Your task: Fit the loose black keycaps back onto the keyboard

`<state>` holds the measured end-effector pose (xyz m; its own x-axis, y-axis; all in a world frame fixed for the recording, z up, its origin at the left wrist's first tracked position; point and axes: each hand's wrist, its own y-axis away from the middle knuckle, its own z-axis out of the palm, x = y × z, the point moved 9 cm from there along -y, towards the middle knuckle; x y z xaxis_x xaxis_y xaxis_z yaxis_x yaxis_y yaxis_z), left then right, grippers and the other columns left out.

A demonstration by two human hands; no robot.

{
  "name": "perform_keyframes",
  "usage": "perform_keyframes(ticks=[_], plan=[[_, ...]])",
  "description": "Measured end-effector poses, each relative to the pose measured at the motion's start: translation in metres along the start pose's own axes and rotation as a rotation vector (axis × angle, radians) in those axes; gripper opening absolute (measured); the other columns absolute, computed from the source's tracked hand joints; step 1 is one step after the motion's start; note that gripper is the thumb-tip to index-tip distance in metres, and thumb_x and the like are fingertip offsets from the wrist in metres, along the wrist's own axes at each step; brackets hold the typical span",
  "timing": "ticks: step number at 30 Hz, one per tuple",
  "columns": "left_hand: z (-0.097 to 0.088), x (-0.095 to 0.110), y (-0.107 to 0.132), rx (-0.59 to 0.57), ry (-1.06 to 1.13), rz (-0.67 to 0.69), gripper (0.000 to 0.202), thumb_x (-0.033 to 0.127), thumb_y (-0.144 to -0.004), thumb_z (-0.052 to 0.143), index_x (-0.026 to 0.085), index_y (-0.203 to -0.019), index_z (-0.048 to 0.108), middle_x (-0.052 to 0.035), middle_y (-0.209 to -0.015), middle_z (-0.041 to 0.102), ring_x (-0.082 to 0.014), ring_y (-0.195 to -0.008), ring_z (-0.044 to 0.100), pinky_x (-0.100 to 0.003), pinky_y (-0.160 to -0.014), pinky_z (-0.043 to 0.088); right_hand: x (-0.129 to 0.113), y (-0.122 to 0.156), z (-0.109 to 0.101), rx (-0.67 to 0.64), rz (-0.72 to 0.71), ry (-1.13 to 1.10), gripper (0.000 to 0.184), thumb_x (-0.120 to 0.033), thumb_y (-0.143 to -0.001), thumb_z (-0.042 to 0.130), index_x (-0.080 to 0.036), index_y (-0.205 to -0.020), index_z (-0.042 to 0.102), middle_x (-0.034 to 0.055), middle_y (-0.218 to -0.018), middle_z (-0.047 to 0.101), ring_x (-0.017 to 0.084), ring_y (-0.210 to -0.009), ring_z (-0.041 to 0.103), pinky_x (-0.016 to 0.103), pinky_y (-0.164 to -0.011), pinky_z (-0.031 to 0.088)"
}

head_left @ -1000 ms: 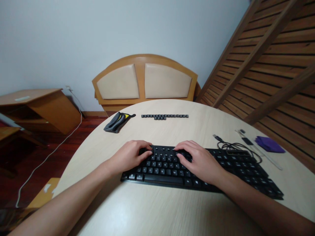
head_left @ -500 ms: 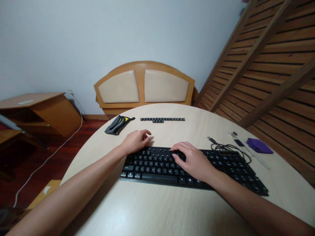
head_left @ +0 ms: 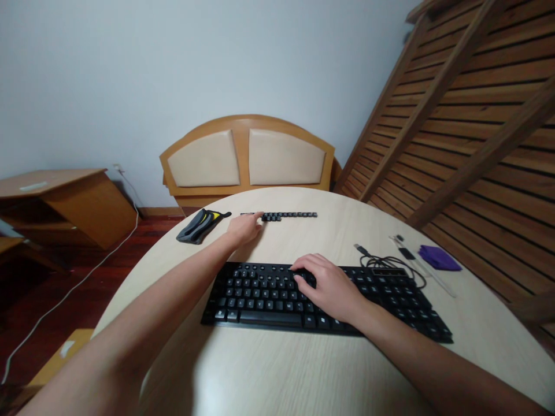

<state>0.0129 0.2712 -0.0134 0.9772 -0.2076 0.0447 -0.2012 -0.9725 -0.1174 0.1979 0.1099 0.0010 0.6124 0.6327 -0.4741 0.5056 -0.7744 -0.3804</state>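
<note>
Against left hand (head_left: pixel 245 230), keycap row (head_left: pixel 291 215)

Round table (head_left: pixel 269 370): keyboard (head_left: pixel 260 289), keycap row (head_left: pixel 295 215), pouch (head_left: pixel 197 226), cable (head_left: pixel 390 263), perhaps purple cloth (head_left: pixel 439 258)

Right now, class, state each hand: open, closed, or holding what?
Left hand: fingertips at the keycap row; grip cannot be told.
Right hand: open, resting on the keyboard, holding nothing.

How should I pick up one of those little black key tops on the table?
Probably from above, pinching its front and back sides with a thumb and finger. The key tops sit low on the table in a tight row, so their left and right sides look blocked. The left hand is at the row's left end.
</note>
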Motion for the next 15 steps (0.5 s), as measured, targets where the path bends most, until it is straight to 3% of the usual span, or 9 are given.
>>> perform_keyframes(ticks=[7, 15], plan=[[0.006, 0.000, -0.006, -0.007, 0.001, -0.030, 0.043, 0.042, -0.100, 0.054, 0.019, -0.136, 0.054, -0.0116, -0.124, 0.064, -0.0265, -0.110, 0.064, -0.049, -0.095, 0.050, -0.002, 0.000, 0.000, -0.003, 0.008, -0.003, 0.013, -0.017, -0.091, 0.057, -0.021, -0.101, 0.064, 0.0042, -0.103, 0.069, 0.021, -0.101, 0.061, 0.040, -0.092, 0.048], [-0.008, -0.008, 0.018, 0.078, 0.039, -0.045, 0.024, 0.030, -0.097, 0.054, 0.021, -0.114, 0.068, -0.0096, -0.119, 0.069, -0.0272, -0.109, 0.065, -0.037, -0.091, 0.050, -0.001, -0.001, -0.001, 0.003, 0.002, -0.008, 0.013, -0.017, -0.090, 0.057, -0.022, -0.100, 0.064, 0.0045, -0.102, 0.069, 0.022, -0.101, 0.061, 0.040, -0.092, 0.048]])
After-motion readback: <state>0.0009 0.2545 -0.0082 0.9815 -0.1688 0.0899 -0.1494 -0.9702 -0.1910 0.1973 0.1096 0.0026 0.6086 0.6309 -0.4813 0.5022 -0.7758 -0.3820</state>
